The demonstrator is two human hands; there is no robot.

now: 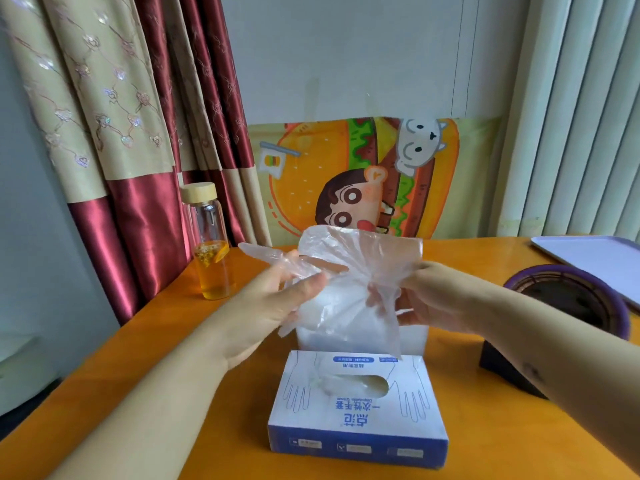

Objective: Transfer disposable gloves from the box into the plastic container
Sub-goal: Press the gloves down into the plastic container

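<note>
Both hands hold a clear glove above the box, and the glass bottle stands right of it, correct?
No. The head view shows the glass bottle left of the box. The left hand and right hand do hold the clear glove above it.

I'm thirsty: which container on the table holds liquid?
The glass bottle, far left, partly filled with yellow liquid; the box holds gloves.

A clear, crumpled disposable glove (349, 271) hangs above a blue-and-white box (356, 410) lying flat on the orange desk (502, 427); a translucent plastic container (414, 341) stands just behind.
</note>
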